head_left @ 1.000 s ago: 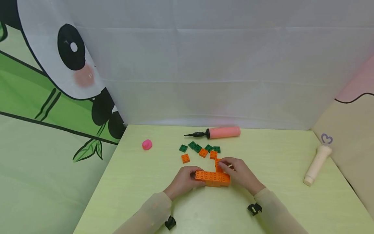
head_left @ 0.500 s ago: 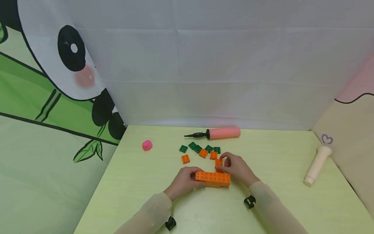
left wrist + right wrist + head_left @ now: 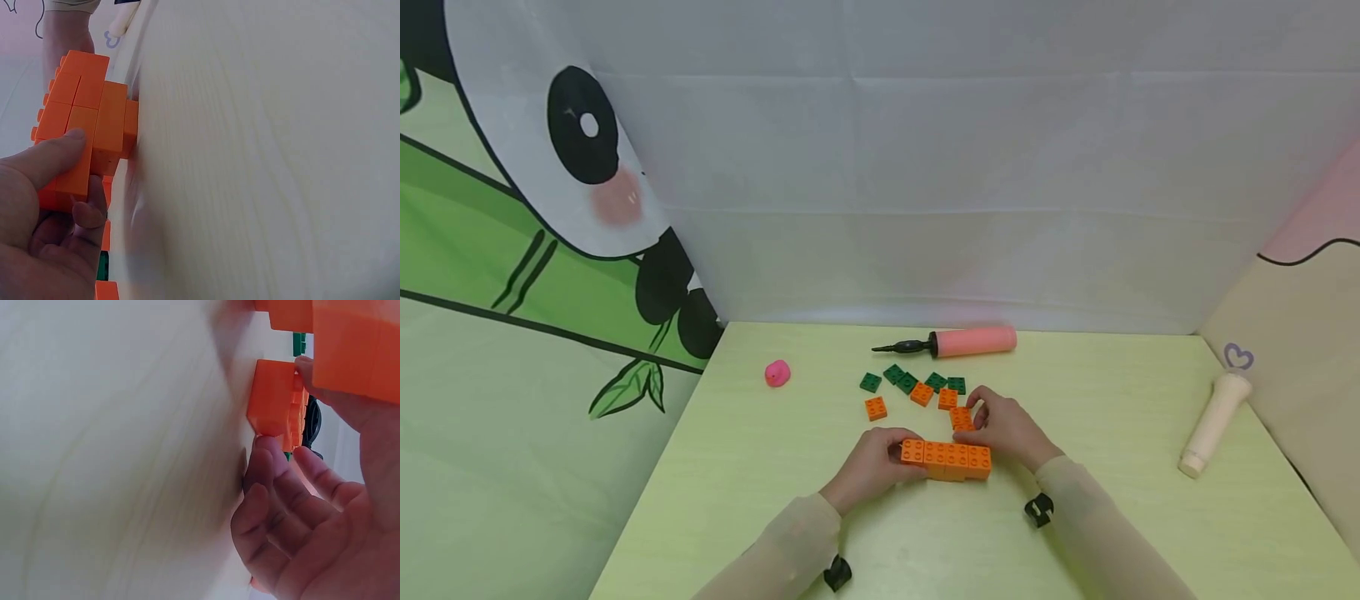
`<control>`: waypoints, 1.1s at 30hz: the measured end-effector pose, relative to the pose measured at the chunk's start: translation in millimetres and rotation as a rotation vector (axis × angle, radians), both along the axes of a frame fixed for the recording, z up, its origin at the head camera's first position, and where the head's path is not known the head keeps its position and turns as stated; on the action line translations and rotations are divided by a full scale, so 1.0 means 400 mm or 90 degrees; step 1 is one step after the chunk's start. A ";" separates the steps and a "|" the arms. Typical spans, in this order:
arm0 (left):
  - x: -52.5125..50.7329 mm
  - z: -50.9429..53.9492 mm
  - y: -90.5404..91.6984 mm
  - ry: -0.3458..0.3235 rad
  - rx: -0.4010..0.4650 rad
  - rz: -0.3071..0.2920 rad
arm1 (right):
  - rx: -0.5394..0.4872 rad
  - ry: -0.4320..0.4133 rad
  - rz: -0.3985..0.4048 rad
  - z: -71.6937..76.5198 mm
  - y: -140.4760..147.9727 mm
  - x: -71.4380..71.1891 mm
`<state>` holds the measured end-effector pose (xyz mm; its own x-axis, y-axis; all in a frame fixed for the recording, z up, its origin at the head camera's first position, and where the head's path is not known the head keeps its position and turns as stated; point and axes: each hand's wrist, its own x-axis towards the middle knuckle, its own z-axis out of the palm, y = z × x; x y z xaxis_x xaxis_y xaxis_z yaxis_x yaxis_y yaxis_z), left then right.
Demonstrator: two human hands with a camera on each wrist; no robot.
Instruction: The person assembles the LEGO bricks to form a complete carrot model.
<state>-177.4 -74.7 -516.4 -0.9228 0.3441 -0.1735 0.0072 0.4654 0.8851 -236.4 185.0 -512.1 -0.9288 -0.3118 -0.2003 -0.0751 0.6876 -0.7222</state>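
Observation:
The left hand (image 3: pixel 876 468) grips the left end of an orange block assembly (image 3: pixel 946 458) built of joined bricks. In the left wrist view the thumb of the left hand (image 3: pixel 47 206) presses the side of the orange assembly (image 3: pixel 78 119), whose lower layers stick out toward the table. Just behind the assembly, the right hand (image 3: pixel 1009 429) holds a separate orange brick (image 3: pixel 961 418) between thumb and fingers. The right wrist view shows this orange brick (image 3: pixel 272 397) on the table, with the thumb and curled fingers of the right hand (image 3: pixel 312 519) at its ends.
Loose orange bricks (image 3: pixel 876 408) and several green bricks (image 3: pixel 870 382) lie behind the hands. Farther back is a pink pump (image 3: pixel 976 341) with a black nozzle. A pink toy (image 3: pixel 777 373) lies at the back left, a cream cylinder (image 3: pixel 1208 437) at the right edge.
The right hand has shifted slightly back, its fingers now round the far side of the orange brick, which has turned a little. The left hand and the assembly have stayed in place.

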 end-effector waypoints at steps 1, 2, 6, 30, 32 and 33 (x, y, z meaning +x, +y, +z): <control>0.001 0.000 0.000 -0.001 0.000 0.000 | 0.001 -0.001 -0.001 0.001 0.000 0.001; 0.002 0.000 0.000 -0.002 0.000 0.000 | 0.002 -0.001 -0.001 0.002 0.001 0.002; 0.005 0.002 -0.001 -0.007 0.004 0.002 | 0.006 -0.002 -0.004 0.004 0.005 0.006; 0.010 0.003 -0.004 -0.006 0.015 0.004 | 0.064 0.088 0.037 -0.003 0.045 0.023; 0.010 0.003 -0.005 -0.004 0.011 0.005 | 0.042 0.081 0.029 0.001 0.050 0.024; 0.010 0.003 -0.005 -0.001 0.009 0.005 | 0.029 0.082 0.028 0.005 0.053 0.025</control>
<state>-173.6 -76.5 -515.1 -0.9252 0.3392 -0.1704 0.0019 0.4530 0.8915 -226.4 206.1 -510.2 -0.9335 -0.3457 -0.0955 -0.1953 0.7132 -0.6732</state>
